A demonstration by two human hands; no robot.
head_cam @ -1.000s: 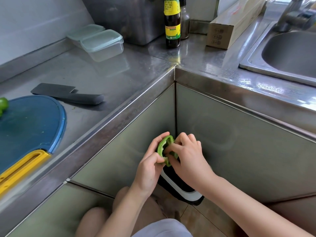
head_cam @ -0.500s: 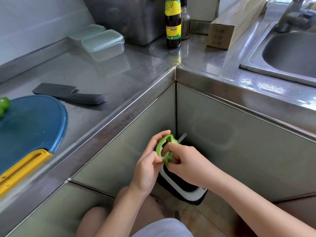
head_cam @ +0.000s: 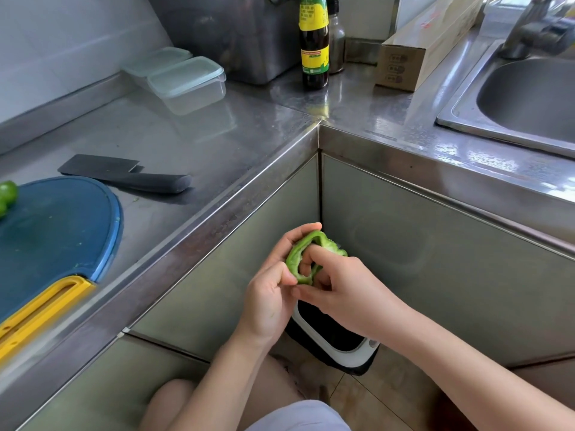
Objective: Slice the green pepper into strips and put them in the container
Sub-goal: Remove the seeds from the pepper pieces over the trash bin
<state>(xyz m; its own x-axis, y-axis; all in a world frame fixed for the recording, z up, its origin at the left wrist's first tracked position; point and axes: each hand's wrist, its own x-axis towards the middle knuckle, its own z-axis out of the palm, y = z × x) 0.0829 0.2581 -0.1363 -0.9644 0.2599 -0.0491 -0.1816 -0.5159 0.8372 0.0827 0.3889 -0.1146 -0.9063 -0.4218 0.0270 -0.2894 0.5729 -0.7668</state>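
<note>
Over floor bin point(head_cam: 357, 357), left hand point(head_cam: 270, 300) grip curled round hollow green pepper point(head_cam: 293, 259), right hand point(head_cam: 351, 290) grip hooked inside its cavity; knife point(head_cam: 124, 175) lies on worktop point(head_cam: 199, 141), far left.

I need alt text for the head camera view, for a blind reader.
The left hand grips a hollow green pepper piece over a floor bin while the right hand reaches its fingers inside it. On the steel counter lie a dark knife, a blue cutting board and two lidded containers.
</note>
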